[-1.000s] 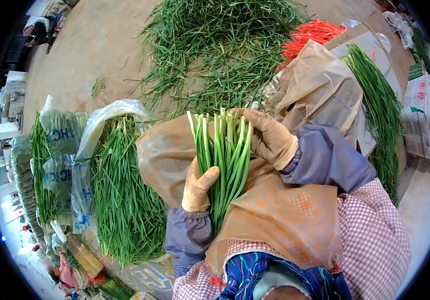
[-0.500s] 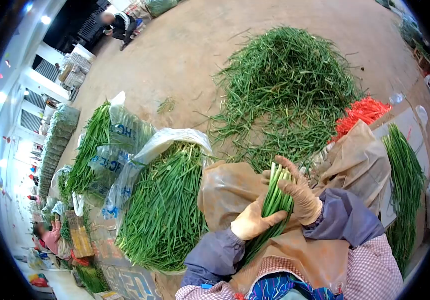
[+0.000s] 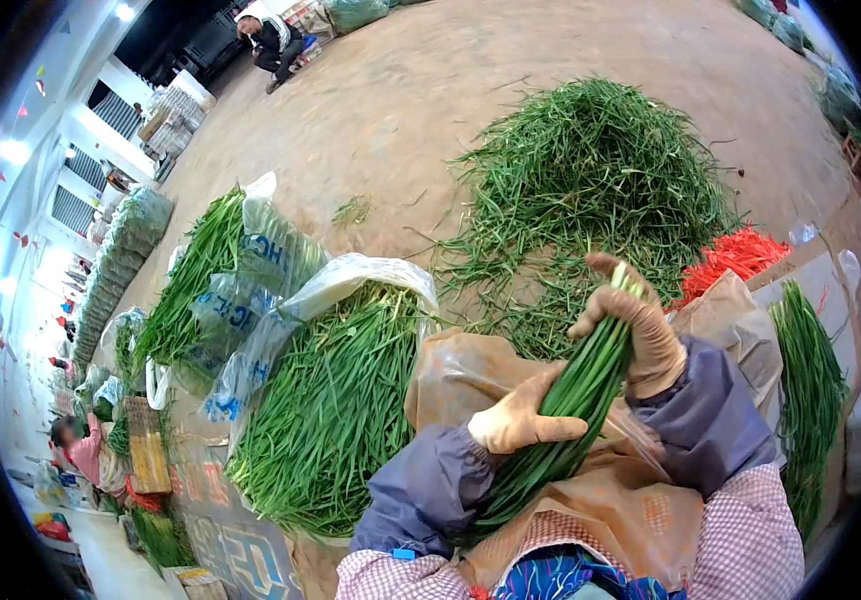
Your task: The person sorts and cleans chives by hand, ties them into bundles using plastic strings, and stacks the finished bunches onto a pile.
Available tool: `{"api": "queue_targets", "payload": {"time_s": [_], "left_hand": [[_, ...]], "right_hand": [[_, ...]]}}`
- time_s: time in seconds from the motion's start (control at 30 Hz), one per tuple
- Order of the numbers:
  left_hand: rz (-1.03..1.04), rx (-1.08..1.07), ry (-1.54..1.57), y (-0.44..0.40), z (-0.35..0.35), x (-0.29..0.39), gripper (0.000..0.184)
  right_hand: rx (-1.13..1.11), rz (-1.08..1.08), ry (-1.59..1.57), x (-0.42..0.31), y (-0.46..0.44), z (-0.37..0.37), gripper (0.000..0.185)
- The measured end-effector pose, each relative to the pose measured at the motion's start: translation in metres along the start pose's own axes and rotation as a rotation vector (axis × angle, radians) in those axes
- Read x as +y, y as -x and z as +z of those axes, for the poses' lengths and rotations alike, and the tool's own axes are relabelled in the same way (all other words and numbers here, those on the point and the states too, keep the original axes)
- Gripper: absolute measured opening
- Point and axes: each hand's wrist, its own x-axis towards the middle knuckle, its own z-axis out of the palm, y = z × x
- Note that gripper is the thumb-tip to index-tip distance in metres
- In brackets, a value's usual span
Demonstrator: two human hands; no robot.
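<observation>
In gloves, both hands hold a bunch of garlic chives (image 3: 584, 392) above my lap, its pale stem ends pointing up and away. My left hand (image 3: 522, 415) wraps the middle of the bunch, thumb laid across it. Higher up, my right hand (image 3: 642, 335) curls round the stems near their pale ends. A tan plastic apron (image 3: 590, 505) covers my lap beneath the leaves. To my left, an open clear bag (image 3: 375, 268) holds many more chives (image 3: 325, 420). Red ties (image 3: 730, 262) lie in a pile beyond my right hand.
A heap of loose green leaves (image 3: 600, 170) lies on the floor ahead. Long chives (image 3: 808, 400) rest on a board at right. Another filled bag (image 3: 200, 290) stands farther left, near stacked bags (image 3: 122, 265). One person (image 3: 275, 45) crouches far off; another (image 3: 85, 450) sits at left.
The bunch has moved up and away from my body, and more of its leaves show. My right hand has risen with it, its fingers now curled round the stem ends.
</observation>
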Motion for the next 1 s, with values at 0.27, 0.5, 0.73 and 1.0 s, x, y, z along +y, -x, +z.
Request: {"api": "queue_targets", "payload": {"time_s": [0.27,0.5,0.73,1.0], "left_hand": [[-0.095,-0.148,0.073,0.003,0.010,-0.006,0.067],[-0.183,-0.108,-0.019,0.030,-0.003,0.000,0.043],[-0.230,0.167,-0.806,0.032,-0.005,0.063,0.027],[0.524,0.187,-0.539,-0.066,0.008,0.065,0.119]], "right_hand": [[0.087,-0.421,0.148,-0.126,-0.031,-0.050,0.056],[0.155,-0.794,0.118,-0.218,-0.046,-0.167,0.044],[0.322,-0.908,0.723,-0.145,-0.027,-0.106,0.044],[-0.039,-0.397,0.355,-0.049,0.002,0.018,0.064]]}}
